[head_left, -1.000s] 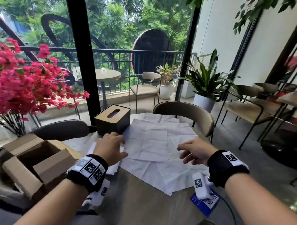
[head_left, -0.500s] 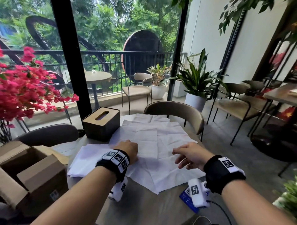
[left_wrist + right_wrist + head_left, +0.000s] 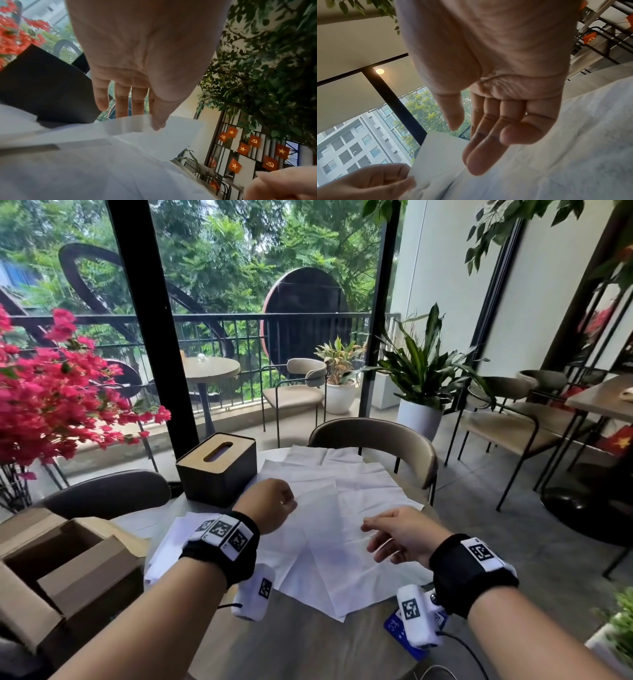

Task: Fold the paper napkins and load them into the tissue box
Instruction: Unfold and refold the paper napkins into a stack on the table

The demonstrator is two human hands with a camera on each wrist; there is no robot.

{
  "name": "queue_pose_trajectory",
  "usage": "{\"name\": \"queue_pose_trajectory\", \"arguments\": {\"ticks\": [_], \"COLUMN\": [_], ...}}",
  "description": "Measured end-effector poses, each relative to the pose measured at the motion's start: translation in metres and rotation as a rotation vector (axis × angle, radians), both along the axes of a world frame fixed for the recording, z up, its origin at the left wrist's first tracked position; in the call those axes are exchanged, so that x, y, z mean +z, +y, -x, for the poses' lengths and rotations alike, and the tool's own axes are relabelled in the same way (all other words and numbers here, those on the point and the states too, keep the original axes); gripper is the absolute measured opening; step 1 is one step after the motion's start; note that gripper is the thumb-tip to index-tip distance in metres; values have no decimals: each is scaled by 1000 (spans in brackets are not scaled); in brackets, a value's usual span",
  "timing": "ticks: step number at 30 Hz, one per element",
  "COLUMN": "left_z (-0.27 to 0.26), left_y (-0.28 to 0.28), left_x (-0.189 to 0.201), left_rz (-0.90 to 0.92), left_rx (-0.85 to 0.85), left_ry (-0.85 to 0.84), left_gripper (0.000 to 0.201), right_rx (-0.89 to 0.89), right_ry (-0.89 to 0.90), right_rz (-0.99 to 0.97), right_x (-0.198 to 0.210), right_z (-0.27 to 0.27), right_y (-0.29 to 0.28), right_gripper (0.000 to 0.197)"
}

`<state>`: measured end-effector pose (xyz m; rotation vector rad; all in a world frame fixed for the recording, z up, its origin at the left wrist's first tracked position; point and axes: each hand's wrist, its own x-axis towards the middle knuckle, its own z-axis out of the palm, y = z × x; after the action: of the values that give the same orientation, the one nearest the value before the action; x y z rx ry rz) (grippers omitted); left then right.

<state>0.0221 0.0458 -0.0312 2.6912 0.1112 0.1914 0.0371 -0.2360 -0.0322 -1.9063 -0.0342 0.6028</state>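
While the left hand (image 3: pixel 270 505) pinches a napkin (image 3: pixel 137 126) edge, the right hand (image 3: pixel 400 537) hangs loosely open.

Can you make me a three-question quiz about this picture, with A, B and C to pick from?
1. Where is the tissue box?
A. on the floor
B. on the table, beside the napkins
C. in the person's lap

2. What colour are the flowers?
A. pink
B. yellow
C. blue

3. What is the right hand doing?
A. gripping a cup
B. lifting the tissue box
C. holding nothing, fingers relaxed

Answers: 1 B, the box stands at the napkins' left edge; 2 A, the blooms are bright pink; 3 C, its palm is empty above the napkins.
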Motion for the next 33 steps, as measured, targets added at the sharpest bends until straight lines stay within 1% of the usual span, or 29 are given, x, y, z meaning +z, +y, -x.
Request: {"name": "queue_pose_trajectory", "arguments": {"ticks": [4,8,13,18,23,24,25,27,29,31,33], "left_z": [-2,-3,-2,1,7,7,9,11,15,17,20], "left_y": [9,16,16,5,-12,-16,-19,-25,-30,-30,-29], "left_x": [4,4,-2,-8,-11,-12,-12,-12,-9,-6,-1], "left_rz": [32,137,193,151,18,-1,-14,-23,-26,-11,16], "left_rx": [25,89,60,28,8,3,-4,-25,-39,-54,-64], "left_ry": [-54,-129,-113,-148,-170,-175,-178,-178,-184,-190,-182], "left_gripper": [13,12,13,11,13,14,15,15,15,14,13], "right_rx": [14,16,9,12,-19,-23,-24,-6,31,74,106], "right_ry": [4,5,-16,-8,-16,-28,-54,-142,-242,-339,-425], "right_rz": [-5,-9,18,27,-6,-20,-27,3,86,178,284], "right_x": [0,0,0,1,4,5,6,9,13,17,17], "right_z": [0,-1,-8,-13,-21,-24,-25,-32,-37,-43,-51], "right_y": [5,7,9,17,35,39,43,51,57,61,62], "right_gripper": [33,34,32,33,33,37,45,72,89,93,83]}}
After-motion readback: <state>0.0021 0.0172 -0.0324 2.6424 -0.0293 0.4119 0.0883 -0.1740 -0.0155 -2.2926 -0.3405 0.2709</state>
